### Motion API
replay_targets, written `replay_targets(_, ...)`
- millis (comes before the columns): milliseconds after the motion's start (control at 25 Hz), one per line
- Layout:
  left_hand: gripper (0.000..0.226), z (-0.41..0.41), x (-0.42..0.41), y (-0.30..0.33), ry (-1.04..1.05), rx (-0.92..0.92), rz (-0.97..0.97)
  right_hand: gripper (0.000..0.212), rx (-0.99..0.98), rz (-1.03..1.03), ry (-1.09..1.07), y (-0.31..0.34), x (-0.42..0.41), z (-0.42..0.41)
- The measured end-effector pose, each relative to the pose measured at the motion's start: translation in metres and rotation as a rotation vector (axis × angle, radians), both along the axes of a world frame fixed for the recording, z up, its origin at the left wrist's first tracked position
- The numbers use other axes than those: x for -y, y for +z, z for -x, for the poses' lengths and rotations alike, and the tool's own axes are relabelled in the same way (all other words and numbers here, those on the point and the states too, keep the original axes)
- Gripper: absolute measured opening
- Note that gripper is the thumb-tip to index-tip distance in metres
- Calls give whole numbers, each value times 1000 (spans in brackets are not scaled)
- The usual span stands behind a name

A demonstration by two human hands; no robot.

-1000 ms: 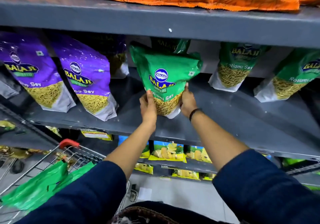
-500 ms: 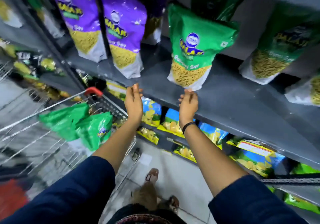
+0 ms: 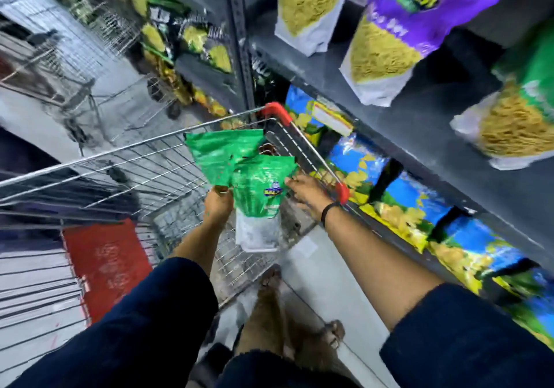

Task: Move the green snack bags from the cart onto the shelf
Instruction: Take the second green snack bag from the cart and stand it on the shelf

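Note:
Two green snack bags stand in the wire cart (image 3: 126, 159). The nearer green bag (image 3: 259, 189) has a white bottom; my left hand (image 3: 218, 204) touches its left side and my right hand (image 3: 305, 192) its right edge, fingers around it. The second green bag (image 3: 218, 153) leans behind it, further into the cart. On the grey shelf (image 3: 419, 123) at the right edge stands a green bag (image 3: 521, 111) that was placed there.
Purple snack bags (image 3: 389, 27) stand on the same shelf to the left of the green one. Blue and yellow chip bags (image 3: 404, 195) fill the shelf below. The cart's red-capped handle (image 3: 302, 141) lies close to my right hand. My sandalled feet (image 3: 299, 327) are on the floor.
Both hands left the green bag on the shelf and came down into the cart, closing on the nearer green bag. The view swung down and left.

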State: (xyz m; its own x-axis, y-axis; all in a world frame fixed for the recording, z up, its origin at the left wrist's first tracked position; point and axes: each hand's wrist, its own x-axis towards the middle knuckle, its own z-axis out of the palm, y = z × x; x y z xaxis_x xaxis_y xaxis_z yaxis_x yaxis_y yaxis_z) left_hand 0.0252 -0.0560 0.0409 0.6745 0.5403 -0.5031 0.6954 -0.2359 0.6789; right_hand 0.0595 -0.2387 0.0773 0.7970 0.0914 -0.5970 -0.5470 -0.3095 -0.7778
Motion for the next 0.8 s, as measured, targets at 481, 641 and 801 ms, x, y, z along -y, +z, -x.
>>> replay_targets(481, 39, -42, -5, -72, -274, -166, 34, 46, -198, -40, -259, -75, -42, -40)
replay_targets(641, 31, -30, -5, -20, -289, -49, -101, 46, -67, -39, -207, -36, -30, -20)
replay_targets(801, 34, -19, 20, 83, -405, 187, -274, 44, 241, -177, -269, 53, 9, 3)
